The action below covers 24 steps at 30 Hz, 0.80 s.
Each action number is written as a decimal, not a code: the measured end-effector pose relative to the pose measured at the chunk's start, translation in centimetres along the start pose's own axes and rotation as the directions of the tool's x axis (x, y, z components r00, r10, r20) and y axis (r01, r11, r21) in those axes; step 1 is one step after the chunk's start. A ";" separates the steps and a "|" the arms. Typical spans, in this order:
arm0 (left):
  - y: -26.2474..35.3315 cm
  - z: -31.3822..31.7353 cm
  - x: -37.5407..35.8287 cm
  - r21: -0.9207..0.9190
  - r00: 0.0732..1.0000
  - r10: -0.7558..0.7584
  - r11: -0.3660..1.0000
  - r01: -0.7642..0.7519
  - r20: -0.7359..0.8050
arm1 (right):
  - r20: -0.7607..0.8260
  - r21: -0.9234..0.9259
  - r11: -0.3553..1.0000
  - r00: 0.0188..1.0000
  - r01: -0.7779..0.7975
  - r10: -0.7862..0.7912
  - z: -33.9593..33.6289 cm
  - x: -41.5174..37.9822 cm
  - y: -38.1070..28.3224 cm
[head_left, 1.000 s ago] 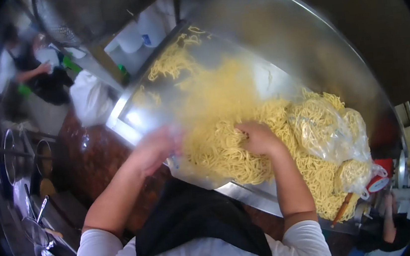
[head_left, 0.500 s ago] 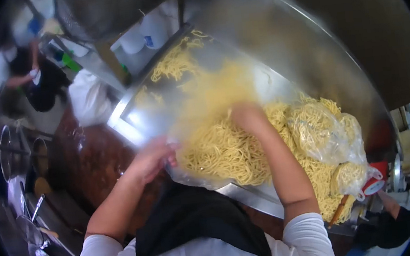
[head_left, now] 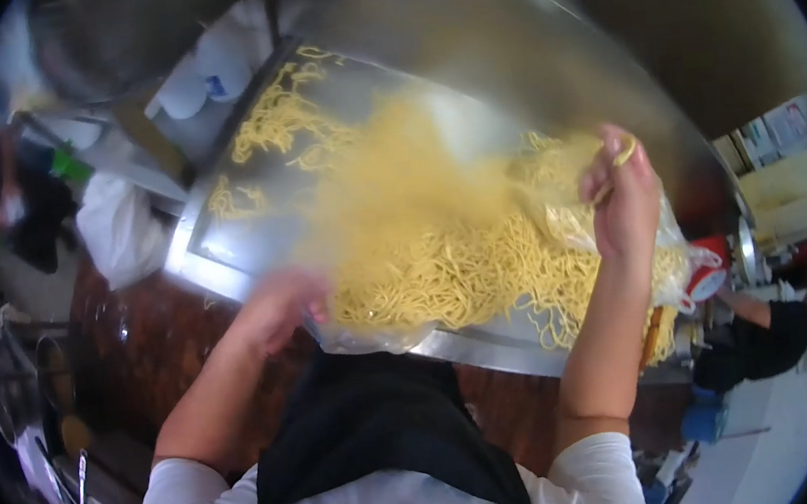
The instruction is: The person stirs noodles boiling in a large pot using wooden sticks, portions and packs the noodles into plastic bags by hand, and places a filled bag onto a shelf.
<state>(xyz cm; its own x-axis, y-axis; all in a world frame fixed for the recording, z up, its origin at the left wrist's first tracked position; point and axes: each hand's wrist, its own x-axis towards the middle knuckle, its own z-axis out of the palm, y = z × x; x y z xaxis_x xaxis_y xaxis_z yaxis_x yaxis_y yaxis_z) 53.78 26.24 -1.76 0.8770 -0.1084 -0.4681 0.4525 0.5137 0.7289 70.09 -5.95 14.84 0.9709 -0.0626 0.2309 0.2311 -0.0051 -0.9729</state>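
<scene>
Noodles spread over a metal table, a few strands in the right hand

The noodles (head_left: 446,282) lie heaped along the near edge of the metal table (head_left: 214,270), from the middle toward the right end; part of the heap is hidden in a yellowish blur. Thinner scatterings of loose strands (head_left: 276,118) lie along the table's left edge, up toward the far left corner.

The right hand (head_left: 626,199) hovers above the right part of the table, its fingers curled narrow and holding a few strands. Just beside it, partly hidden by the hand and forearm, a clear bag (head_left: 573,226) rests among the noodles.

The left hand (head_left: 282,309) is at the near edge, left of the heap, beside a clear plastic sheet (head_left: 373,339) that hangs over this edge under the noodles. Blur covers its fingers, so I cannot tell whether they grip the plastic.

Near the table's right end are a wooden handle (head_left: 653,339) and a red object (head_left: 710,264). Beyond them, a co-worker (head_left: 767,337) in black reaches toward the red object.
</scene>
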 end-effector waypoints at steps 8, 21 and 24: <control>1.4 1.5 1.0 0.051 0.999 0.033 0.998 -0.032 -0.009 | -0.139 -0.498 0.759 0.903 -0.418 0.406 -13.6 -12.1 10.0; -3.4 15.5 10.1 0.794 0.941 0.231 0.509 -0.332 0.246 | -0.279 -0.684 0.646 0.940 -0.339 0.197 -27.4 -31.1 15.5; -4.5 14.3 11.8 0.678 0.977 0.181 0.706 -0.206 0.109 | -0.389 -0.773 0.479 0.907 -0.417 0.162 -29.3 -36.8 14.9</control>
<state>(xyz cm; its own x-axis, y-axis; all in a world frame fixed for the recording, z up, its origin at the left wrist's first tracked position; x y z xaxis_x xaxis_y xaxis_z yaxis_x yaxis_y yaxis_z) 64.44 10.48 -3.39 0.9566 -0.1063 -0.2712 0.2478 -0.1921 0.9496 35.94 -32.99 -8.47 0.8938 -0.4459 0.0477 -0.3425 -0.7474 -0.5693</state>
